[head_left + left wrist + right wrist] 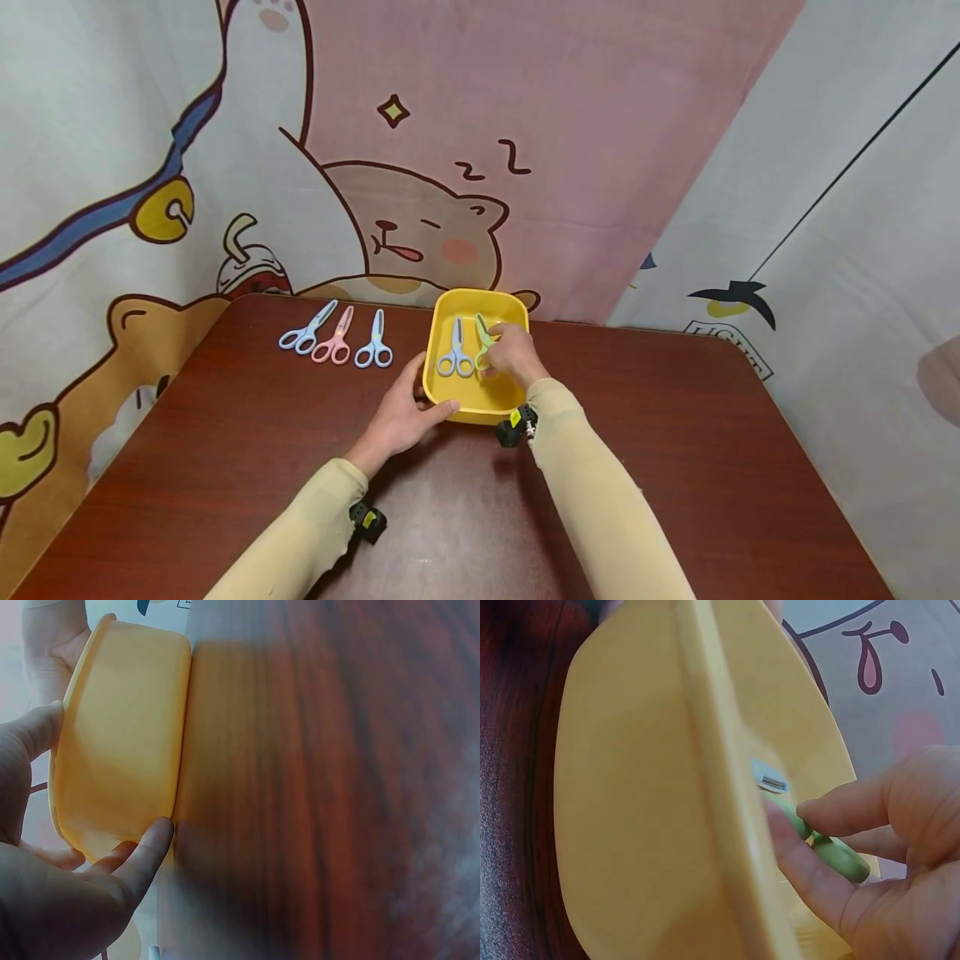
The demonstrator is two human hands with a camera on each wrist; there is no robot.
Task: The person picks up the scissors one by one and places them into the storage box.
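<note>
A yellow plastic tray (477,414) stands on the table. My left hand (401,414) grips its near left corner, thumb at the rim and fingers along the outer side; the left wrist view shows the fingertips low on the tray wall (135,720). Inside, a pair of grey-blue scissors (455,362) lies with blades pointing away. To the right of it, my right hand (513,354) pinches the handles of light green scissors (482,325) within the tray. In the right wrist view thumb and fingers hold the green handle (840,859); the tray wall hides part of the blades.
Left of the tray, blue scissors (300,340), pink scissors (332,350) and another blue pair (373,354) lie in a row on the brown table (675,417). A cartoon-printed curtain (585,167) hangs right behind the table's back edge.
</note>
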